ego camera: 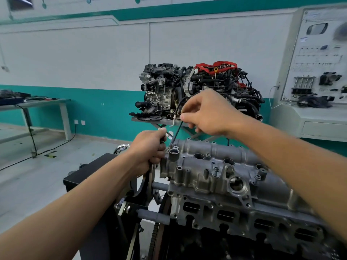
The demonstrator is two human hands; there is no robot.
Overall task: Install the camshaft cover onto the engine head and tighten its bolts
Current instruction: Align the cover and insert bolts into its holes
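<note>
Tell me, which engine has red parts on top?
The far black engine on the right; its dark neighbour and the near grey one have no red.

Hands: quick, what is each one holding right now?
Left hand: gripping a tool handle.
Right hand: pinching a thin dark shaft.

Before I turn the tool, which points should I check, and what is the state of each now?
1. The cover lies on the head: ok, no gap shows on the near side.
2. The right hand pinches the tool near its top: ok.
3. The tool tip is seated at the cover's far left corner: cannot tell.
4. The left hand grips a dark part at the cover's left end: ok.
5. The bolts are tight: cannot tell.
</note>
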